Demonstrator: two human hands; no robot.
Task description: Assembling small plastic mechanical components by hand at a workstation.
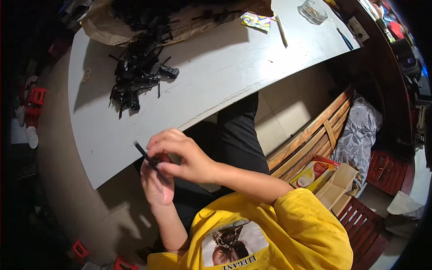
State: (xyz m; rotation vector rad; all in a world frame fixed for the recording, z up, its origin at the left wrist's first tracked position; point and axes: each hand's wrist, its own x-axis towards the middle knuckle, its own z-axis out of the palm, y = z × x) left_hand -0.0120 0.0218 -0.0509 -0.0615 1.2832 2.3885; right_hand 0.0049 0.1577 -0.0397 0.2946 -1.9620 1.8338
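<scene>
A slim black plastic part [143,151] is between my two hands, just off the near edge of the table [207,96]. My left hand [157,185] is closed around its lower end, slightly smeared by motion. From the right, my right hand [186,155] curls over it, thumb and fingers bent in against the part. Its exact shape is mostly covered by my fingers. Beyond my hands lies a tangled heap of black plastic parts [137,72] with thin protruding arms. This heap runs back to a brown sack [103,27] bearing more black pieces.
A colourful packet [256,21], a pale stick-like tool [281,31] and a glass ashtray [313,12] are at the far right of the table. Dark blue tweezers [344,38] lie near its right end. A wooden bench [310,132] with boxes stands to my right.
</scene>
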